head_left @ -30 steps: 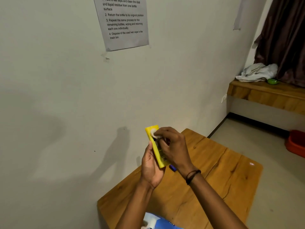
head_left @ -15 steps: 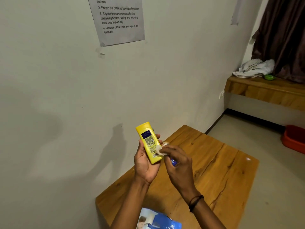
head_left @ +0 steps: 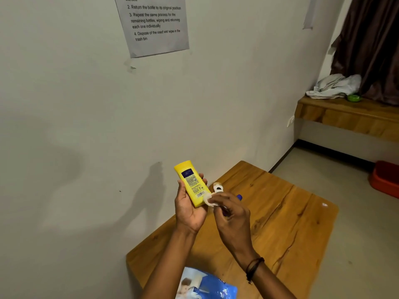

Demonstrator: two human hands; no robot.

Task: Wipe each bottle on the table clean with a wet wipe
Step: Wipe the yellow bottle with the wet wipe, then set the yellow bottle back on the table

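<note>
My left hand (head_left: pixel 190 210) grips the yellow bottle (head_left: pixel 192 184) tilted above the tabletop (head_left: pixel 280 223); my right hand (head_left: pixel 231 214) pinches the wet wipe (head_left: pixel 209 200) against its lower end. I'd press firmly, rotating the bottle to cover every side.

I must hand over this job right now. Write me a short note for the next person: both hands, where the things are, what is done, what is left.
Left hand: holds the yellow bottle above the wooden table.
Right hand: pinches the wet wipe against the bottle's lower end.
Wipes pack: near table edge.
Done: wiping in progress.
Left: finish, set it down. A blue-capped item behind the right hand may need wiping too.
</note>
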